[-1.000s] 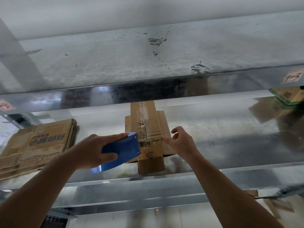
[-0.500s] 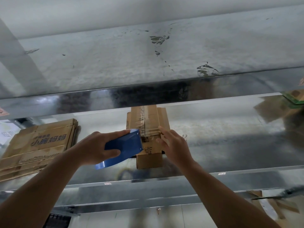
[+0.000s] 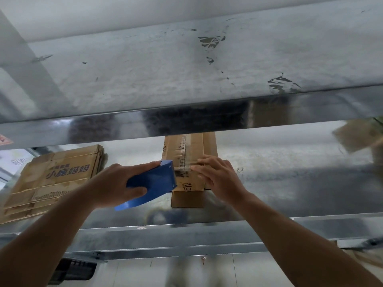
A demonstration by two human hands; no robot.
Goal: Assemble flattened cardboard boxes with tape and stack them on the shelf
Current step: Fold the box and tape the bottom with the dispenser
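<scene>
Cardboard box, right hand now pressing tape, dispenser alongside

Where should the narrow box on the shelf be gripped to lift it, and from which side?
Grip the box across its long side walls near the front end, coming from the open shelf front. It looks narrow enough to span, and the upper shelf overhangs its far end.
</scene>
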